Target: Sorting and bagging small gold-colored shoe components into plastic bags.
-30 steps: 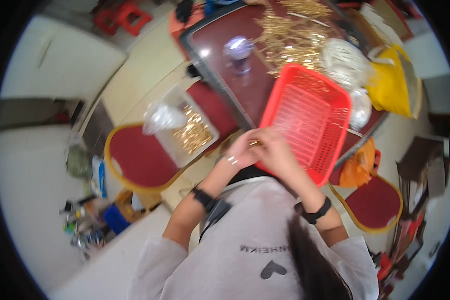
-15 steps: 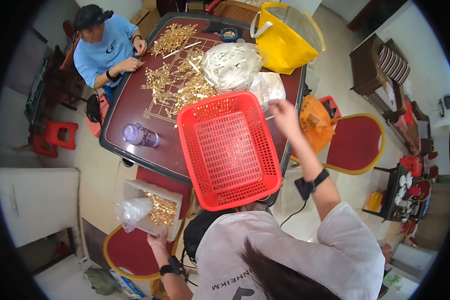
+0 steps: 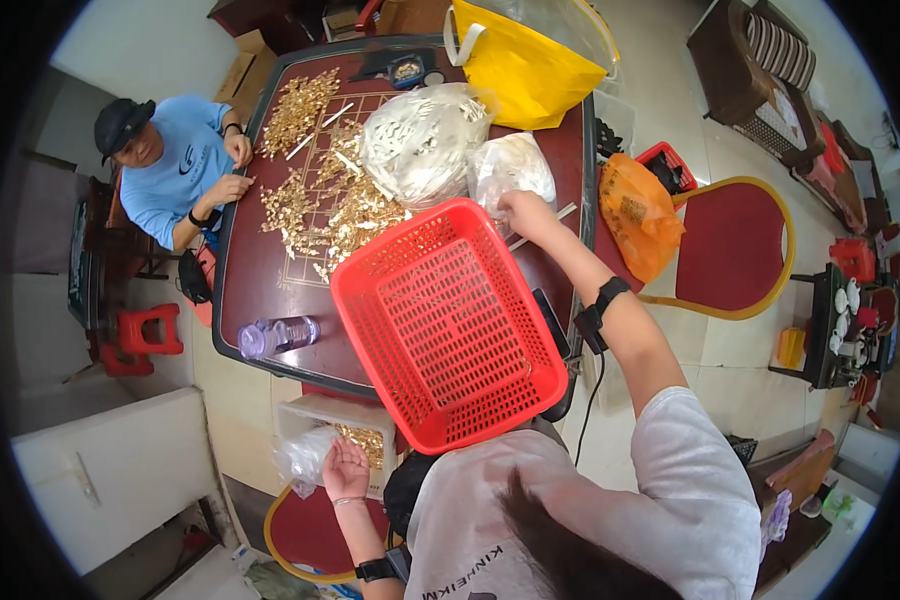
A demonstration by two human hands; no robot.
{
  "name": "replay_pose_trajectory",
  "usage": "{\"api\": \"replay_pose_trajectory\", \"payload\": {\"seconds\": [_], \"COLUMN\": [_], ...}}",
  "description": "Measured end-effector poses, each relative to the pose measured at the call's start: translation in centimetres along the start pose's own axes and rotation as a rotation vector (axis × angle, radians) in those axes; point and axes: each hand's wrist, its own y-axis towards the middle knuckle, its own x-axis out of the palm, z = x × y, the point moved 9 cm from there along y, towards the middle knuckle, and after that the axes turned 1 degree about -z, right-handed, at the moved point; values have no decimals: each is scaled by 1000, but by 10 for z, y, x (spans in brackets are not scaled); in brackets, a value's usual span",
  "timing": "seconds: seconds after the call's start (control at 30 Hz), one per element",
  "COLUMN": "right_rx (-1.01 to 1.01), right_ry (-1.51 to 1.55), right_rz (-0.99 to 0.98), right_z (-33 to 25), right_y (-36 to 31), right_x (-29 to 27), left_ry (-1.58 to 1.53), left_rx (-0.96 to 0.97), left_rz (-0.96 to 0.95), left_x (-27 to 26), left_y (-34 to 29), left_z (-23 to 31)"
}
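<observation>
My right hand (image 3: 527, 215) is closed on the near edge of a small clear plastic bag (image 3: 515, 168) with pale contents. Over the near side of a white plastic box (image 3: 300, 410) is my left hand (image 3: 347, 467), palm up and fingers apart, holding nothing. Gold-coloured small pieces (image 3: 365, 440) and a crumpled clear bag (image 3: 305, 455) lie in that box. Between my arms, an empty red perforated basket (image 3: 460, 335) rests at the table's near edge. Beyond it, heaps of gold pieces (image 3: 355, 215) spread over the dark red table (image 3: 245, 290).
A large clear bag of white pieces (image 3: 420, 140) and a yellow bag (image 3: 525, 65) stand farther back. The purple bottle (image 3: 278, 337) lies at left. A person in a blue shirt (image 3: 180, 170) sits at the far left. An orange bag (image 3: 638, 220) hangs by a red chair (image 3: 732, 245).
My right hand has moved forward and left onto the small bag. My left hand has left the box's rim and turned palm up. The view has shifted.
</observation>
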Motion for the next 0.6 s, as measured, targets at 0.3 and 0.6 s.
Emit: {"api": "replay_pose_trajectory", "payload": {"seconds": [0.3,0.6], "right_rx": [-227,-204], "right_ry": [-307,-300], "right_rz": [5,-19], "right_z": [-16,-4], "right_y": [-11,-14], "right_x": [46,44], "left_ry": [159,251], "left_rx": [-39,-113], "left_rz": [-40,-68], "left_x": [73,106], "left_y": [9,16], "left_z": [-23,-54]}}
